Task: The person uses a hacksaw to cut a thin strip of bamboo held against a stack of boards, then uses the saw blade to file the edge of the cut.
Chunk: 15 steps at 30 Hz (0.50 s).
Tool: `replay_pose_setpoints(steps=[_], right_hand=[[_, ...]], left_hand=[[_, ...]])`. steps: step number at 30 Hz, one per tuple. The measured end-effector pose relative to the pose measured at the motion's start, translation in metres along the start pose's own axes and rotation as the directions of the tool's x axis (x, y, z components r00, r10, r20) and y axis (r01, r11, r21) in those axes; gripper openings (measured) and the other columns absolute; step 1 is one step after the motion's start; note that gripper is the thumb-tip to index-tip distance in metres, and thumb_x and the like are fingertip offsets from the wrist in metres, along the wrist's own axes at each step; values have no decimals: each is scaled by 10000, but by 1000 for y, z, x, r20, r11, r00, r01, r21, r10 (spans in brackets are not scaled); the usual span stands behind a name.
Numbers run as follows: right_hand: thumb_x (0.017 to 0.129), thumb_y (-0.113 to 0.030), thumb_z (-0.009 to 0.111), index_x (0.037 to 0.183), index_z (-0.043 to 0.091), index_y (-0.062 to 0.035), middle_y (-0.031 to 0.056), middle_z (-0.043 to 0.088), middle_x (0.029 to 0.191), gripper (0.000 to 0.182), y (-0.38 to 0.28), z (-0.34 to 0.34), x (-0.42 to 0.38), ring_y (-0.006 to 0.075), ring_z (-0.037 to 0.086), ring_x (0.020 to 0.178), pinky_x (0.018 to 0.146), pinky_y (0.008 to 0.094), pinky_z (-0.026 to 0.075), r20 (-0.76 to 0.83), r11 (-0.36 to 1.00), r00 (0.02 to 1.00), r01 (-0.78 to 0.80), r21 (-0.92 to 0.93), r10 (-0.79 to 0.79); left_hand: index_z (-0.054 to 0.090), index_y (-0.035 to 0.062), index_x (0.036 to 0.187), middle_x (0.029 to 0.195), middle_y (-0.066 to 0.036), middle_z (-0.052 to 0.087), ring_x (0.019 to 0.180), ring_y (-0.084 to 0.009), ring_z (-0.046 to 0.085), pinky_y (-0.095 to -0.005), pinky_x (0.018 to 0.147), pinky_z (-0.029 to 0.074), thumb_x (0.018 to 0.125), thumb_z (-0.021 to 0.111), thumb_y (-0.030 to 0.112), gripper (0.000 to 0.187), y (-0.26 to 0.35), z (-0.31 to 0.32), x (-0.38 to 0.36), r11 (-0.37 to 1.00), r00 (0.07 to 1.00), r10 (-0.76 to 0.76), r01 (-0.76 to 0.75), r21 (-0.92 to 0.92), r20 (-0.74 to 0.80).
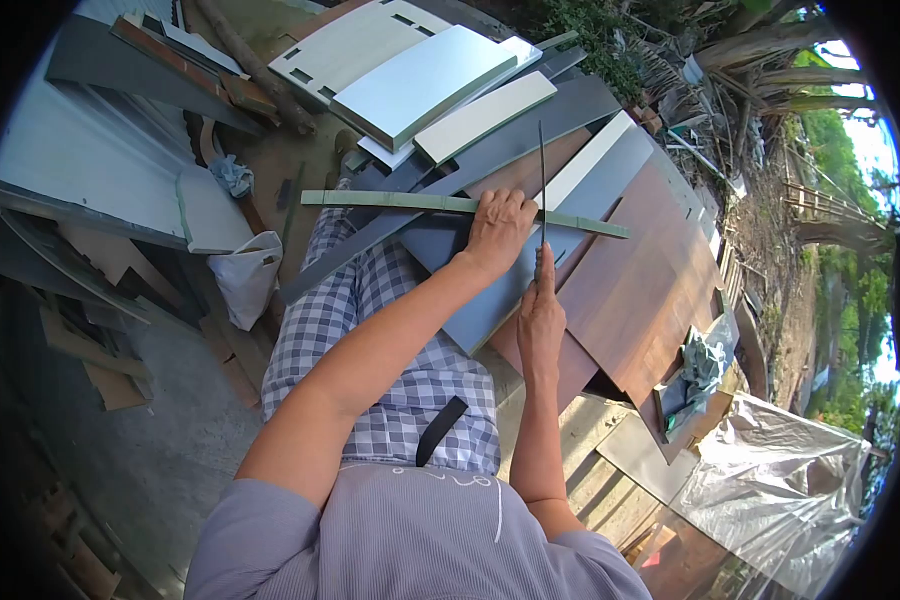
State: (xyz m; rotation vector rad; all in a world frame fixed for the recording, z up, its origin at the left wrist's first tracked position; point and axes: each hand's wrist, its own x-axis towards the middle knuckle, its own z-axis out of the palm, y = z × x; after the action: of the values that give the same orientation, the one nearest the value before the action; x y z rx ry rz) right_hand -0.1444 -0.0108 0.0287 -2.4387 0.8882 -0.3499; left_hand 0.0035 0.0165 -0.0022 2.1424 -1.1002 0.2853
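Observation:
A long green bamboo strip (390, 201) lies crosswise in front of me over the stacked boards. My left hand (500, 230) is closed over it near its middle, knuckles up. In my right hand (541, 315) is a long, thin-bladed knife (542, 165), pointing away from me. Its dark blade shows edge-on and crosses the strip just right of my left hand. My right forefinger stretches along the handle, most of which the hand hides. Under the strip are a grey board (490, 300) and a pale narrow board (588, 172).
White panels (425, 85) are piled at the far side. Brown wooden sheets (640, 300) lie on the right, with a crumpled plastic bag (705, 362) on them. To the left are a white bag (245, 280) and leaning metal sheets (90, 140). Clear plastic sheeting (780, 470) covers the lower right.

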Motion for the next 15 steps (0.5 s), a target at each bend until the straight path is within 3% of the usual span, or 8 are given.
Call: replay_pose_setpoints(steps=[4, 6, 7, 9, 15], right_hand=[[954, -103, 442, 1494, 265, -267, 237, 653, 947, 592, -18, -4, 24, 411, 638, 783, 680, 492, 476, 85, 993, 991, -101, -68, 106], [950, -69, 423, 1495, 260, -241, 199, 566, 1275, 594, -23, -12, 18, 419, 624, 938, 773, 472, 478, 187, 977, 959, -206, -53, 212], [950, -69, 423, 1495, 260, -241, 199, 566, 1275, 594, -16, -8, 8, 419, 624, 938, 773, 472, 478, 193, 974, 955, -218, -53, 224], [943, -87, 449, 1494, 272, -272, 237, 651, 934, 607, 5, -3, -25, 411, 638, 783, 674, 487, 475, 25, 1000, 1000, -8, -26, 9], [943, -91, 449, 1491, 278, -267, 247, 651, 939, 600, 3, -14, -43, 420, 637, 792, 680, 487, 476, 64, 1000, 998, -21, -12, 22]], left_hand=[[614, 87, 887, 860, -69, 565, 902, -239, 562, -373, 817, 390, 800, 619, 109, 90, 0, 0, 2, 1000, 1000, -21, 21, 9, 19], [614, 87, 887, 862, -69, 566, 905, -241, 563, -374, 817, 390, 799, 624, 113, 92, 0, -1, -2, 1000, 999, -28, 28, 6, 41], [616, 88, 891, 866, -72, 570, 909, -244, 565, -375, 817, 390, 797, 629, 114, 99, 1, -1, -2, 999, 998, -35, 34, 4, 49], [618, 88, 895, 870, -74, 574, 913, -246, 567, -376, 818, 391, 794, 635, 115, 105, 3, 3, -3, 999, 997, -38, 39, -10, 72], [617, 88, 919, 882, -78, 583, 926, -247, 565, -374, 819, 389, 787, 645, 118, 139, -1, 2, -2, 1000, 1000, -7, 6, 15, 20]])
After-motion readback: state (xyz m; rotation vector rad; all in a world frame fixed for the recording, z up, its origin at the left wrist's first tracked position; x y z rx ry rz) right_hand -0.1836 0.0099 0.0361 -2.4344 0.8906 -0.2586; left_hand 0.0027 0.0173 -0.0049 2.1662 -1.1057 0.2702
